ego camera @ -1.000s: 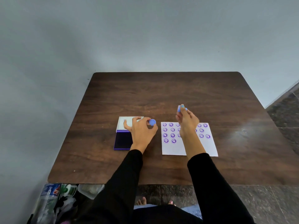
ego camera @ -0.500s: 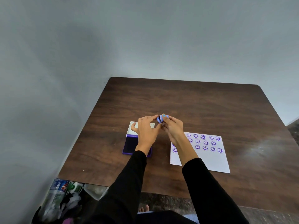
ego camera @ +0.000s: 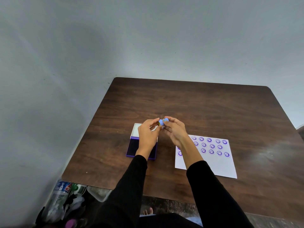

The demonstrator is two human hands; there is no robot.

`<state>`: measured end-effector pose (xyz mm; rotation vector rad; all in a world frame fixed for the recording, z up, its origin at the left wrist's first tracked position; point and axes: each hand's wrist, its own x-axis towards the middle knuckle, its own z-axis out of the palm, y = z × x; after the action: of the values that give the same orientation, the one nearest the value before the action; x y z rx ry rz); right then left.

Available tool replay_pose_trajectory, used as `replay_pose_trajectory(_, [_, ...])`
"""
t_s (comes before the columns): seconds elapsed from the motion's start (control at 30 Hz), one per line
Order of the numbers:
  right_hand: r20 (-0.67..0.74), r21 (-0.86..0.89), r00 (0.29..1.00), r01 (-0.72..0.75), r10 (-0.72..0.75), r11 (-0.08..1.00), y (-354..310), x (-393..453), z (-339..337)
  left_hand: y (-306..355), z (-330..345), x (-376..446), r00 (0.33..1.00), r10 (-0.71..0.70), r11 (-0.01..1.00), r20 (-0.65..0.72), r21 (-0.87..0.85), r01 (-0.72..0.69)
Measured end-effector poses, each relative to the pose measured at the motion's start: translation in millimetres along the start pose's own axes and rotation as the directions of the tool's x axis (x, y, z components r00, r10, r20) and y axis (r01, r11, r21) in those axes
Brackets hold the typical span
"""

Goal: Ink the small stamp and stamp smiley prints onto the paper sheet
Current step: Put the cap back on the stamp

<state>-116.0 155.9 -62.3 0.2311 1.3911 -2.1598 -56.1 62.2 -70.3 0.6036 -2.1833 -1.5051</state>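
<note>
Dark wooden table against a grey wall, filling the middle and right of the view. At 4 o'clock from the hands, white paper sheet lying flat, upper half filled with purple smiley prints, lower half blank, near left part hidden under the right forearm. At 7 o'clock from the hands, open purple ink pad with white lid flipped back, partly covered by the left wrist. Clutter of bags and bottles on the floor at the table's near left corner.

Left hand and right hand raised together above the table, fingertips meeting. Small blue stamp pinched in the right fingertips; matching blue cap pinched in the left, touching the stamp. Capping or uncapping: cannot tell.

Risks, as judged: wet stamp face brushing fingertips and later smudging the sheet; sleeve dragging across fresh prints; tiny cap slipping from a light pinch and rolling off; left wrist dipping onto the exposed pad.
</note>
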Motion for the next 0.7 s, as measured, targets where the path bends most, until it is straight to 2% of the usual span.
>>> replay_pose_trajectory(0.47, [-0.02, 0.018, 0.999, -0.04, 0.04, 0.999, -2.7, 2.4, -5.7, 2.2, 0.0, 8.4, 1.0, 0.005, 1.0, 0.024, 0.019, -0.006])
replay_pose_trajectory(0.7, [-0.07, -0.048, 0.995, -0.08, 0.077, 0.996, -0.1, 4.0, -6.9, -7.0, 0.9, 10.5, 0.996, -0.035, 0.999, 0.081, 0.036, 0.032])
